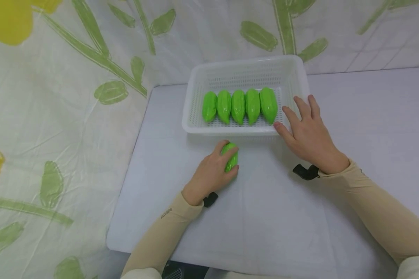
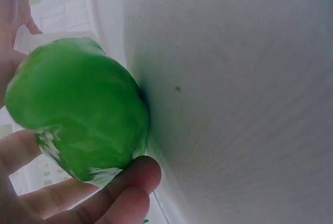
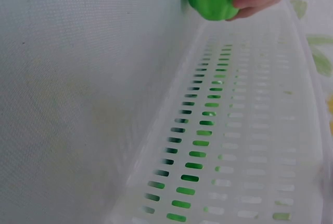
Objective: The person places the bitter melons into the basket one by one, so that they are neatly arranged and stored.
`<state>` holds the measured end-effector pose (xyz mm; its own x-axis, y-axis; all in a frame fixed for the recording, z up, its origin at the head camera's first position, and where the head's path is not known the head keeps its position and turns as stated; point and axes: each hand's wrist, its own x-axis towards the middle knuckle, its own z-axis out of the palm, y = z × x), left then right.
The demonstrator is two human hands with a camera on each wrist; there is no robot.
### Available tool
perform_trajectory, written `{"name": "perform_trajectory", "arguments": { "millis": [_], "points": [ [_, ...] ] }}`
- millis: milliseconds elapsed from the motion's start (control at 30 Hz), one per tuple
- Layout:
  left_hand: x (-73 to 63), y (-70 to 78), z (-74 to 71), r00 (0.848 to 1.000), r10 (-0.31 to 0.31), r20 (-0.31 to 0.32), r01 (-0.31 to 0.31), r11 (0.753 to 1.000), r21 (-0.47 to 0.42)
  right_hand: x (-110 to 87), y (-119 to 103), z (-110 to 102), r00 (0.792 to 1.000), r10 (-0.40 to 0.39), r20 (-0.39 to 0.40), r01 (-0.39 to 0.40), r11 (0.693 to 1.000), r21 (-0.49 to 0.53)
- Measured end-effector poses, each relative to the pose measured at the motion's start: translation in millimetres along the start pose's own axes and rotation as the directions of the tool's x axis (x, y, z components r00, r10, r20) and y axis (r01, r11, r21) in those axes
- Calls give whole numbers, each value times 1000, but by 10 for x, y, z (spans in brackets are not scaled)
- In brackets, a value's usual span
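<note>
My left hand (image 1: 211,168) grips a glossy green, ridged fruit-like piece (image 1: 232,157) just in front of the white basket (image 1: 230,130). Seen from the left wrist, the piece (image 2: 78,109) has a lobed end with a shiny film-like surface, and fingers curl along its side, close over the tabletop. Several similar green pieces (image 1: 238,106) with tapered tips lie side by side in a row inside the basket. At the basket's front right corner is my right hand (image 1: 312,135), fingers spread over the rim, thumb at the front edge, holding nothing.
The basket has slotted walls (image 3: 203,130) and stands at the back of a table (image 1: 283,217) with a pale cloth. Behind it and at the left hangs a curtain (image 1: 209,31) printed with leaves and yellow flowers. Dark camera mounts (image 1: 305,171) sit under both wrists.
</note>
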<state>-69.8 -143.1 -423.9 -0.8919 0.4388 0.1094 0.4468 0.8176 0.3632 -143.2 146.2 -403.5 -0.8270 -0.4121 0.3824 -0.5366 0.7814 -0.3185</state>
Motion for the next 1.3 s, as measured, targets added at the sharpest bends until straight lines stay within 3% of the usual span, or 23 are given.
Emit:
{"name": "perform_trajectory", "arguments": {
  "millis": [400,667,800,1033,1300],
  "points": [
    [-28,54,-54,1000,15,-20,-16,998,-62,5,8,-4,1000,2,5,-2,1000,3],
    [-35,200,-193,994,80,-73,-87,990,-107,1,13,-4,1000,-11,-8,11,1000,7],
    [-12,284,-307,981,135,-139,-151,982,-114,-4,25,5,1000,-13,-14,13,1000,16],
    [100,407,-490,943,211,-256,-249,960,-125,-3,22,-11,1000,-10,-9,10,1000,21],
    [304,516,-656,933,212,-292,-267,950,-163,-13,20,-29,1000,-12,-8,12,1000,24]
  ]
}}
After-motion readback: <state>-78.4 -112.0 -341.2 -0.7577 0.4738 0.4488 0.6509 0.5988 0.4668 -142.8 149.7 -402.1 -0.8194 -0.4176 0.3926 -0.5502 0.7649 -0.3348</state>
